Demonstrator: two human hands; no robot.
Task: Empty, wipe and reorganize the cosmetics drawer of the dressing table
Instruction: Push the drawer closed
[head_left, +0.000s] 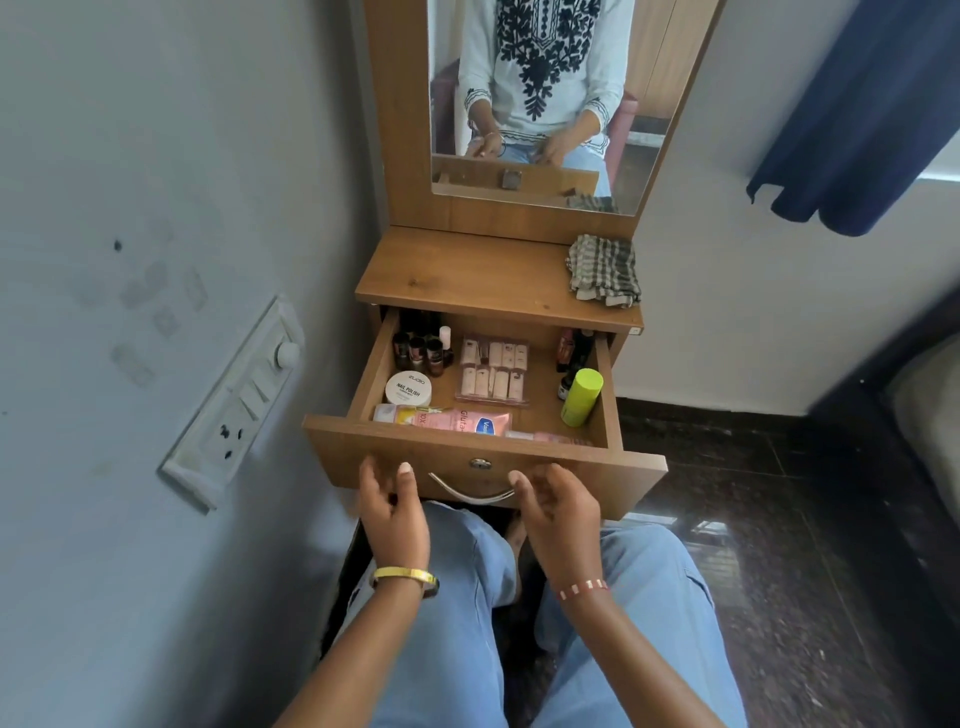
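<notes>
A pale blue-grey painted wall (130, 208) carried a white plastic switch panel (234, 405). Right of that panel lay dark speckled stone floor (779, 519); farther right and higher hung a navy fabric curtain (857, 114).

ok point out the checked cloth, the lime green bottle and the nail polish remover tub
checked cloth (604, 271): head view, middle of the folded fabric
lime green bottle (582, 397): head view, mid-body
nail polish remover tub (409, 388): head view, white lid

Brown wood-grain drawer (483, 457) — lime-green bottle (582, 397), pink tube (457, 420) — grey-and-white checked cloth (604, 270).
</notes>
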